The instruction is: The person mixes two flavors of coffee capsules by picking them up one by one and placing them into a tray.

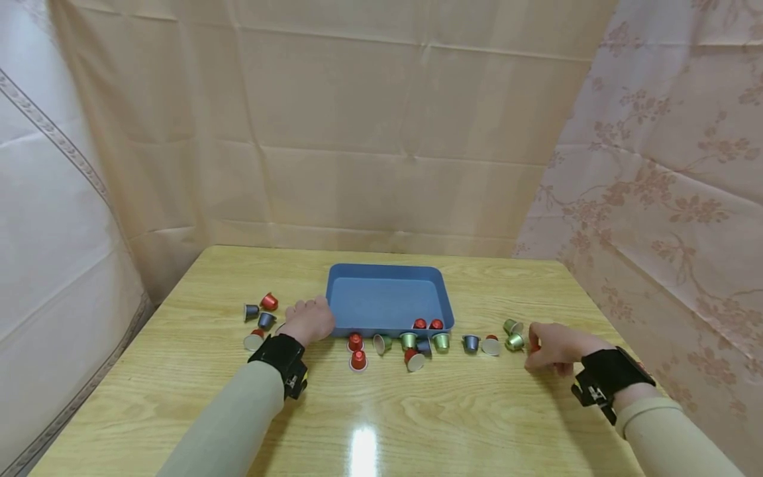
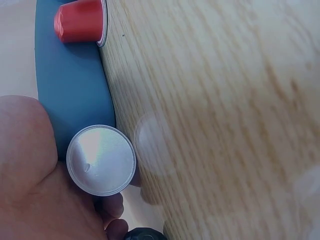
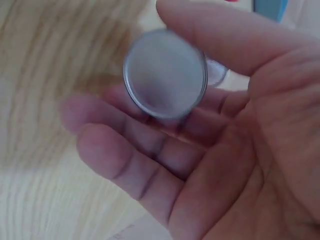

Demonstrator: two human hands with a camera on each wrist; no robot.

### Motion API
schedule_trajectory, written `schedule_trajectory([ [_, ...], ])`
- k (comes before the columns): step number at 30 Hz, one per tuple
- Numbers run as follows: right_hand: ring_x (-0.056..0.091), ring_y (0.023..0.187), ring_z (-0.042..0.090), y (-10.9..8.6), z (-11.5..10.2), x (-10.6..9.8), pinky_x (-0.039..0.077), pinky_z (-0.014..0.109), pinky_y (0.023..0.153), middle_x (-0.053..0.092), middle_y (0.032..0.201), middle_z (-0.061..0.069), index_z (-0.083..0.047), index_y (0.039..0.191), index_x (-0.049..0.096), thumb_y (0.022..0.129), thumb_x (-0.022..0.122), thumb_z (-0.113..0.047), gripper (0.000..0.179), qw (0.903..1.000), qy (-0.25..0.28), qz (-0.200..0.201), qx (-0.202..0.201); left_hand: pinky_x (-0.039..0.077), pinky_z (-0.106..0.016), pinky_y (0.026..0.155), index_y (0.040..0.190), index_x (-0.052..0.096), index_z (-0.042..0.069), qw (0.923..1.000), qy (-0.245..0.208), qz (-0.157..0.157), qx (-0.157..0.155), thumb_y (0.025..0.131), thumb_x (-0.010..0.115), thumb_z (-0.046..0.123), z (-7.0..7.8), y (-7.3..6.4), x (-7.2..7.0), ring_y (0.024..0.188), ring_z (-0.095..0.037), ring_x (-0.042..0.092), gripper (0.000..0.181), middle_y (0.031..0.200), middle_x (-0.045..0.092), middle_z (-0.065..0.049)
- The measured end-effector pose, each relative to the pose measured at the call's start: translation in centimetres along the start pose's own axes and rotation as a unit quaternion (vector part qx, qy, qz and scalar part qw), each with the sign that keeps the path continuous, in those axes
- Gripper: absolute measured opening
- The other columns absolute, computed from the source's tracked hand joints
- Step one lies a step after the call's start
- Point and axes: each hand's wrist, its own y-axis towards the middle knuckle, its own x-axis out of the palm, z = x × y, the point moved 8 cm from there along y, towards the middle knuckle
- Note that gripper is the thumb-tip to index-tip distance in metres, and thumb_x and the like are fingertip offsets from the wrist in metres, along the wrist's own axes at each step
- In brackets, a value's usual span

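Observation:
My left hand (image 1: 310, 320) is at the near left corner of the blue tray (image 1: 387, 330). In the left wrist view it grips a coffee capsule (image 2: 101, 160), silver lid toward the camera, cup hidden. A red capsule (image 2: 80, 21) stands by the tray wall. Over the right part of the table, my right hand (image 1: 560, 346) pinches another coffee capsule (image 3: 165, 74) between thumb and forefinger, its lid facing the wrist camera. Beside these fingers lie two green capsules (image 1: 514, 342). Two red capsules (image 1: 436, 324) sit inside the tray's near right corner.
Along the tray's near side are red, green and blue capsules (image 1: 441, 342). A blue capsule (image 1: 471, 343) and a tipped red one (image 1: 491, 345) lie farther right. Left of my left hand is a group of red and blue capsules (image 1: 269, 301). Curtains (image 1: 381, 132) hang behind the wooden table (image 1: 453, 424).

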Motion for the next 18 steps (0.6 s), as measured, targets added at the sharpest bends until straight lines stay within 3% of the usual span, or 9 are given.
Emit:
schedule_trajectory([
  [7, 0.045, 0.048, 0.015, 0.4, -0.4, -2.6, 0.039, 0.030, 0.047, 0.048, 0.073, 0.006, -0.003, 0.086, 0.047, 0.083, 0.064, -0.011, 0.019, 0.9949, -0.032, 0.066, -0.069, 0.029, -0.049, 0.080, 0.099, 0.046, 0.003, 1.0000, 0.008, 0.002, 0.001, 0.096, 0.034, 0.018, 0.0, 0.0, -0.1, 0.089, -0.034, 0.040, 0.019, 0.095, 0.048, -0.014],
  [13, 0.044, 0.063, 0.016, 0.6, -2.3, -4.9, 0.037, 0.032, 0.057, 0.049, 0.074, 0.003, -0.002, 0.087, 0.051, 0.082, 0.065, -0.011, 0.017, 0.9802, -0.083, 0.128, -0.126, 0.029, -0.048, 0.080, 0.098, 0.045, 0.002, 0.9999, 0.011, 0.002, 0.001, 0.096, 0.035, 0.019, 0.0, 0.1, 0.0, 0.088, -0.033, 0.040, 0.020, 0.093, 0.048, -0.014],
  [18, 0.042, 0.064, 0.016, 1.0, -4.1, -5.9, 0.035, 0.033, 0.059, 0.048, 0.073, 0.002, -0.004, 0.084, 0.053, 0.083, 0.066, -0.008, 0.014, 0.9715, -0.096, 0.156, -0.151, 0.028, -0.048, 0.080, 0.098, 0.045, 0.002, 1.0000, 0.005, 0.001, -0.002, 0.096, 0.035, 0.018, 0.0, 0.0, -0.1, 0.088, -0.033, 0.040, 0.019, 0.093, 0.048, -0.014],
])
